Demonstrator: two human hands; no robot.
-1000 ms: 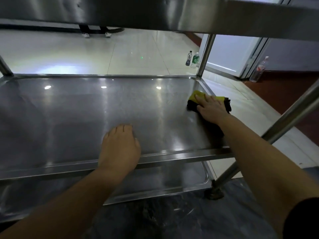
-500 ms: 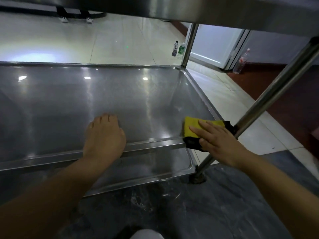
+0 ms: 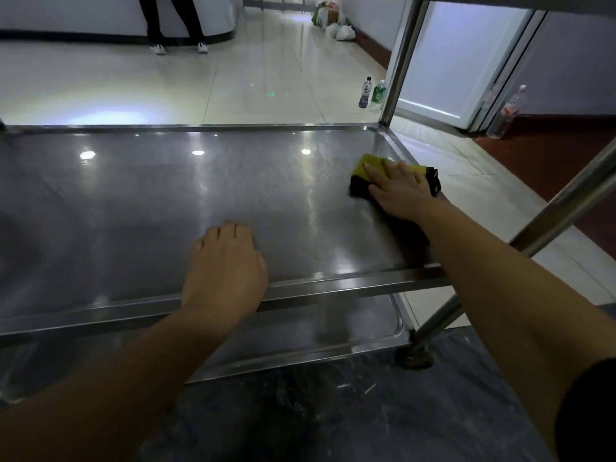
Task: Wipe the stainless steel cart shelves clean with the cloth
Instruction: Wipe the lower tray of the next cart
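The left hand [image 3: 226, 265] rests palm down on the middle shelf [image 3: 133, 211] near its front rim, its grip open and empty. Further right, the right hand [image 3: 400, 191] presses with straight fingers on the yellow and black cloth [image 3: 365, 165], which lies at the shelf's right edge.

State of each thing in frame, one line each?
cloth: flat on the middle shelf, by its right rim.
right hand: open, flat, pressing the cloth.
left hand: resting on the shelf near its front edge, holding nothing.
green bottle: upright on the floor.
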